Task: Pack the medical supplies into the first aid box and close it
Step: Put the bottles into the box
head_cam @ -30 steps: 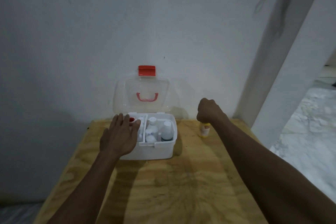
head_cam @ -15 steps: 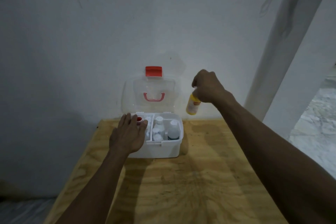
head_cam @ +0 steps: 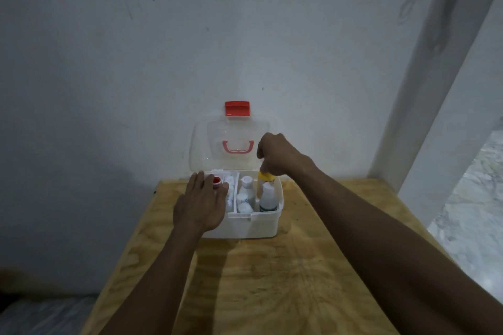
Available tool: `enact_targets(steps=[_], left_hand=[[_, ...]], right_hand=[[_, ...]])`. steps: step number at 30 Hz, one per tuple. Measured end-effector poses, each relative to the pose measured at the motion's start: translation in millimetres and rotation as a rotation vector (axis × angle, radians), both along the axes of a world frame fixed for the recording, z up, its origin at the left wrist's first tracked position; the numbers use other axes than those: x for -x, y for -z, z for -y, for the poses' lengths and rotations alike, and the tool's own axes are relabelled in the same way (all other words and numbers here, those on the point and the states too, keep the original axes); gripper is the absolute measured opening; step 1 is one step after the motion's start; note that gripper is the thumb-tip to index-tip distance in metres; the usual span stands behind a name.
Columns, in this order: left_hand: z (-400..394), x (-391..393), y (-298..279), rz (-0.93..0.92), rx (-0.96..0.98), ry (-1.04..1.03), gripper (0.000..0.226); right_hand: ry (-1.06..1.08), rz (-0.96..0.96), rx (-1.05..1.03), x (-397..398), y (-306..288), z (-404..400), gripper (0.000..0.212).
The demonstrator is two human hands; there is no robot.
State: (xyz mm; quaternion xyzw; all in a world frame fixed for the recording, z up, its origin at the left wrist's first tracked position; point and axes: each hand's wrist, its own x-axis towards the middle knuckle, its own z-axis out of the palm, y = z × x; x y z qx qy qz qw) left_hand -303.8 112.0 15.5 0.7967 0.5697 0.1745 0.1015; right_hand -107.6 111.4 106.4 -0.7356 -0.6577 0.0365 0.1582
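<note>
A white first aid box [head_cam: 253, 227] stands open at the far end of the wooden table, its clear lid [head_cam: 215, 144] with a red latch [head_cam: 237, 108] upright against the wall. My right hand [head_cam: 277, 155] grips the top of a yellow bottle [head_cam: 263, 182], whose lower part is inside the box's back right corner. In front of it stands a white bottle with a dark label [head_cam: 268, 198]; other white bottles [head_cam: 245, 193] fill the middle. My left hand [head_cam: 201, 204] rests flat on the box's left front corner, fingers spread beside a red-capped item [head_cam: 217, 180].
The plywood table [head_cam: 272, 280] stretches toward me from the box. A white wall stands directly behind the box and a white pillar [head_cam: 424, 90] rises at the right. A marble floor [head_cam: 473, 198] lies beyond the table's right edge.
My right hand lifted the yellow bottle off the table at the right, carried it left and lowered it into the box's right compartment. My left hand stayed on the box.
</note>
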Motion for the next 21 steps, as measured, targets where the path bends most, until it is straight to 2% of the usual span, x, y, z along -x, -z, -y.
enact_targets(steps=[4,9,16,19,21], left_hand=[[0,0,0,-0.005,-0.003,-0.014,0.060],[-2,0,0,0.000,0.000,-0.004,0.060],[2,-1,-2,0.005,0.004,-0.011,0.059],[1,-1,-2,0.010,0.006,-0.013,0.059],[0,-1,-2,0.006,0.004,-0.015,0.060]], right_hand=[[0.002,0.015,0.056,2,17,-4,0.047],[0.014,0.036,0.082,-1,26,-8,0.041],[0.021,0.025,0.089,-2,26,-8,0.048],[-0.002,0.024,0.081,-3,17,-6,0.052],[0.000,-0.019,0.025,-5,2,-7,0.048]])
